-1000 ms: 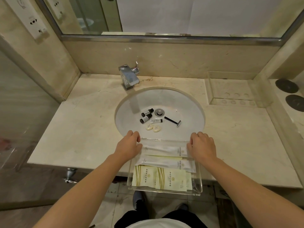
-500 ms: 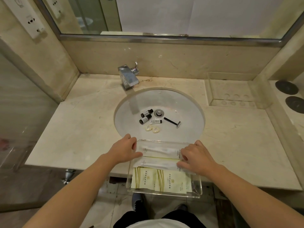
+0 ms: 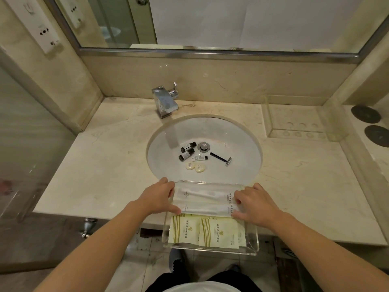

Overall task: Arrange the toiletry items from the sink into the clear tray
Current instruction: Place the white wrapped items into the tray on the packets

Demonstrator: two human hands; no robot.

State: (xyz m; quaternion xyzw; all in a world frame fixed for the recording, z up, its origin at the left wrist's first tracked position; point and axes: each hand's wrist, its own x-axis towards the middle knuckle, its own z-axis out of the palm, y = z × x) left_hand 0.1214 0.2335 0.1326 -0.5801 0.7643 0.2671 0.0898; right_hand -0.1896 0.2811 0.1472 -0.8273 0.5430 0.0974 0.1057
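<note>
Between both hands sits the clear tray [image 3: 251, 248], hanging off the counter edge; left hand [image 3: 156, 197] grips its left wall, right hand [image 3: 255, 204] lies flat with fingers spread on the white sachets [image 3: 202, 197] inside. Just past the fingertips, down in the sink [image 3: 242, 142], are two dark bottles [image 3: 187, 150], a small tube [image 3: 200, 158], two soaps [image 3: 195, 166] and a razor [image 3: 221, 158].

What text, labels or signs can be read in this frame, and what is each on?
Nothing reads clearly.
Yellow-striped sachets in the clear tray: a flower logo and vertical printed characters, too blurred to quote.
White sachets: small print at both ends, unreadable.
Two dark bottles and small tube in the sink: labels too small.
</note>
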